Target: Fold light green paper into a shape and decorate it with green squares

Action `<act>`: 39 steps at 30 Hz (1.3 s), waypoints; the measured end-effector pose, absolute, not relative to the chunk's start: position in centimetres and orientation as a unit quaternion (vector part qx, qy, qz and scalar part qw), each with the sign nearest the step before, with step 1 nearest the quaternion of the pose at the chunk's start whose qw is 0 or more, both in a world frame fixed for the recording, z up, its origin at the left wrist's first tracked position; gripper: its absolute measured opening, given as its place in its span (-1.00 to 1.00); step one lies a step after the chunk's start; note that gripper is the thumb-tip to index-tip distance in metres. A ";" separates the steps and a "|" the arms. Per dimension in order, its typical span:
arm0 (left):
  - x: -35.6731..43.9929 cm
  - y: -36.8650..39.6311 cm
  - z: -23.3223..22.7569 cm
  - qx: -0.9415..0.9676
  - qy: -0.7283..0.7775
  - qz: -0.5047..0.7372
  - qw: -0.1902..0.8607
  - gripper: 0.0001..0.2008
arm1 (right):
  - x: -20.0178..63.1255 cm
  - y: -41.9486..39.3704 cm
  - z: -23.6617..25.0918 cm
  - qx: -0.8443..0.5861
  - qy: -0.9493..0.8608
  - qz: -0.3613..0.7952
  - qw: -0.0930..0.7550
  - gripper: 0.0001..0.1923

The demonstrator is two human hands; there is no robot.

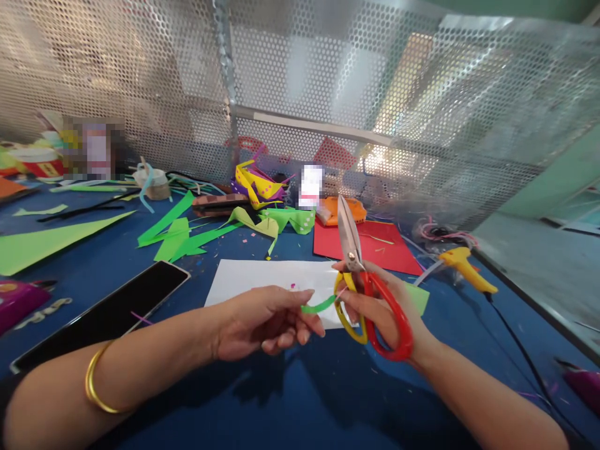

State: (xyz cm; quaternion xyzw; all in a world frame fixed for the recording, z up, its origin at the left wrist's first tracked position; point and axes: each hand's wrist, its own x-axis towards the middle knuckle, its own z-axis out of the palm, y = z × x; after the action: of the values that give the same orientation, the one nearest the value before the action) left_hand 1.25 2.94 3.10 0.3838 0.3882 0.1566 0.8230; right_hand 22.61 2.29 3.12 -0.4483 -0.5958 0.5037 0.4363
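Green strip (319,307), head view: narrow and gently curved, it spans the gap between the two hands, above a white sheet (248,275). The left hand (267,319) grasps its near-side end between thumb and forefinger, the other fingers loosely curled; a gold bangle (96,381) encircles the forearm behind. The right hand (384,306) grasps scissors (351,255) with one yellow and one red handle, the blades close together and directed away, while its fingertips meet the strip's other end. Beyond the right hand lies a red sheet (384,249), with an orange object (347,211) at its far edge; to the right rests a yellow glue gun (462,265). Left of the left hand, a dark flat slab (107,309) lies aslant. Farther forward are bright green paper pieces (174,240) and, ahead of both hands, folded yellow bands (255,184). All rest on a blue tabletop (290,406), backed by a perforated panel (300,75) beyond the hands.
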 end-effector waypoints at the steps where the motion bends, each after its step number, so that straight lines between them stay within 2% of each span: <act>1: 1.2 2.8 3.1 0.375 0.368 0.142 0.839 -0.56 | 22.5 2.2 3.0 -0.440 -0.599 0.507 0.437 -0.62; 4: 1.1 2.7 3.0 0.352 0.333 0.128 0.865 -0.60 | 22.5 1.9 2.8 -0.406 -0.610 0.515 0.445 -0.65; 9: 1.1 3.1 2.3 0.284 0.321 0.123 0.895 -0.41 | 22.5 1.8 2.4 -0.366 -0.623 0.522 0.454 -0.65; 14: 1.2 2.7 2.5 0.324 0.338 0.149 0.871 -0.73 | 22.4 1.7 2.0 -0.367 -0.631 0.510 0.455 -0.67; 16: 1.3 2.4 2.8 0.349 0.329 0.150 0.865 -0.79 | 22.3 1.6 1.9 -0.365 -0.632 0.507 0.458 -0.67; 22: 1.4 1.9 3.2 0.398 0.336 0.155 0.840 -0.72 | 21.7 1.4 2.6 -0.399 -0.602 0.509 0.467 -0.56; 28: 1.7 2.4 2.7 0.439 0.405 0.274 0.754 -0.66 | 21.7 2.0 3.4 -0.483 -0.576 0.473 0.460 -0.48; 33: 2.1 1.9 2.6 0.496 0.385 0.298 0.719 -0.72 | 21.9 2.3 2.6 -0.501 -0.587 0.471 0.427 -0.50; 39: 2.8 1.1 2.9 0.524 0.357 0.264 0.727 -0.72 | 21.6 2.4 1.2 -0.515 -0.612 0.459 0.387 -0.57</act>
State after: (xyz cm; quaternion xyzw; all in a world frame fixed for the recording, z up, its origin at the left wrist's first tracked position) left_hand 2.77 1.10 2.85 0.5240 0.3574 0.2636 0.7267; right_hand 21.57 2.38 1.23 -0.5148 -0.6121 0.4587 0.3871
